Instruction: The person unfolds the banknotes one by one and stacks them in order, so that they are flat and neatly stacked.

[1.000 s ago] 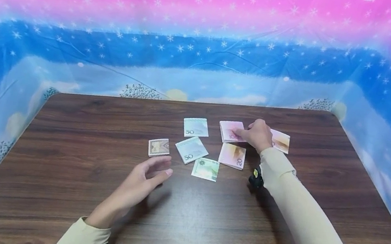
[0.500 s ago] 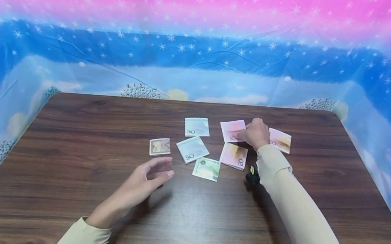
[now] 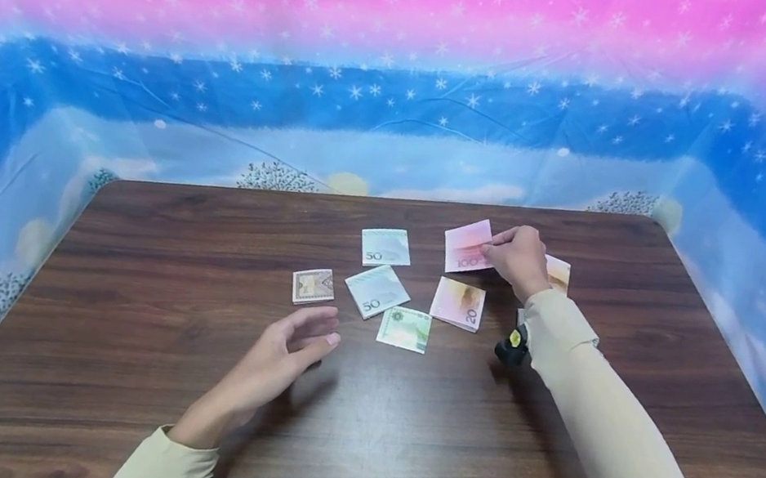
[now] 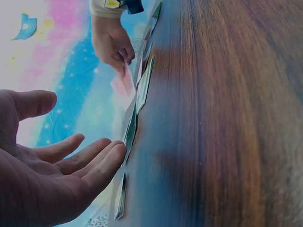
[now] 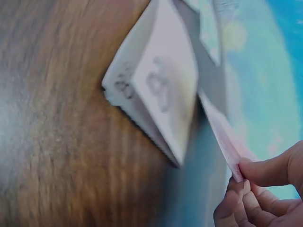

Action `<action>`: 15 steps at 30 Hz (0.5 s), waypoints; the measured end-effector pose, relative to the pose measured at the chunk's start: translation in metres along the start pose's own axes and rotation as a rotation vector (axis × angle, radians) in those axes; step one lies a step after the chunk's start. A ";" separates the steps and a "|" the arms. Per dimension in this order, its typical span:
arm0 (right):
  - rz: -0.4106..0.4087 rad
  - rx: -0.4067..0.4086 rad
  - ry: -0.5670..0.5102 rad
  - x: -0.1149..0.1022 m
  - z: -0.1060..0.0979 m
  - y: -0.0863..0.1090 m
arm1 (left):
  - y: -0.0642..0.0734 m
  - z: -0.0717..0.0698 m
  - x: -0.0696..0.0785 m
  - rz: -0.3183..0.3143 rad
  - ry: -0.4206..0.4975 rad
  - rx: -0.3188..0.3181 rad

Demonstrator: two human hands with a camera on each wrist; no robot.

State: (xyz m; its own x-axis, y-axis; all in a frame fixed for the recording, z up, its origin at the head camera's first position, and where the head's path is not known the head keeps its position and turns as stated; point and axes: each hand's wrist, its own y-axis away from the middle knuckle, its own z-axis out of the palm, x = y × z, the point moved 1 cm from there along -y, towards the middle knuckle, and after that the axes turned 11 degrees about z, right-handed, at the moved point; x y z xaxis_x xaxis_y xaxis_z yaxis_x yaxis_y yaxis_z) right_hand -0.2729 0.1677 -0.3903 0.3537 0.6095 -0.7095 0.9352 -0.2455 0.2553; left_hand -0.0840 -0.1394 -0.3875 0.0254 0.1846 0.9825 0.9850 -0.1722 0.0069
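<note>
The right hand (image 3: 521, 261) pinches a pink paper note (image 3: 465, 245) marked 100; the left hand (image 3: 282, 354), fingers (image 4: 105, 164) wide, is over the brown wooden counter (image 3: 119, 315).

The 100 note (image 3: 466, 243) reads pink to me through the head camera; the 20 note (image 3: 457, 303) pink with a golden-brown patch; the 50 notes (image 3: 385, 246) pale green; the leftmost note (image 3: 312, 286) brown-printed; I see dark brown grain on the table (image 3: 389, 446); white snowflakes over the cloth's (image 3: 286, 88) pink and blue; cream sleeves (image 3: 617, 414).
</note>
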 end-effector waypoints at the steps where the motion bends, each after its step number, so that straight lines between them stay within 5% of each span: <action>1: -0.004 0.003 -0.016 0.000 -0.003 0.002 | 0.000 0.000 0.000 0.001 0.001 0.002; 15: -0.078 -0.224 -0.240 0.003 -0.023 0.064 | -0.004 0.017 -0.002 0.029 0.159 0.033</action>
State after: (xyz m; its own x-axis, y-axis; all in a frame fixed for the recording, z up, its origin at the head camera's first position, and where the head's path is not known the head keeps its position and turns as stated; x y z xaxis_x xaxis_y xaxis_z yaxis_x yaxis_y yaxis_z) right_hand -0.2116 0.1712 -0.3613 0.2911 0.4182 -0.8605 0.9496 -0.0165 0.3132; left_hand -0.0854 -0.1225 -0.3922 0.0292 0.0238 0.9993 0.9895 -0.1425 -0.0256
